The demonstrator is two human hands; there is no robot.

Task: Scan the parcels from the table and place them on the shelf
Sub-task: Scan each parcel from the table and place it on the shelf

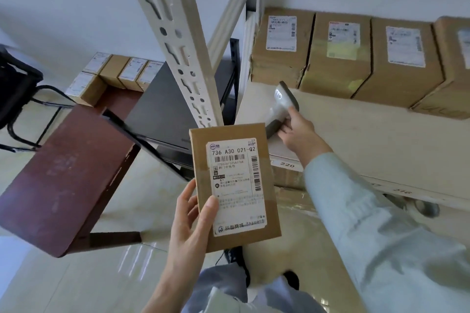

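Observation:
My left hand (189,221) holds a flat brown parcel (254,132) upright in front of me, its white shipping label with barcodes facing me. My right hand (297,132) grips a grey handheld scanner (282,101) that rests on the pale shelf board (368,140), just right of and behind the parcel. Several brown parcels (335,58) with white labels stand in a row at the back of that shelf. More small parcels (112,73) lie on the dark red table (58,173) at the left.
A perforated white shelf upright (178,40) rises just behind the held parcel. A black shelf unit (165,114) stands between table and shelf. A black chair (17,94) is at the far left. Wrapped boxes (292,201) sit on the lower shelf level.

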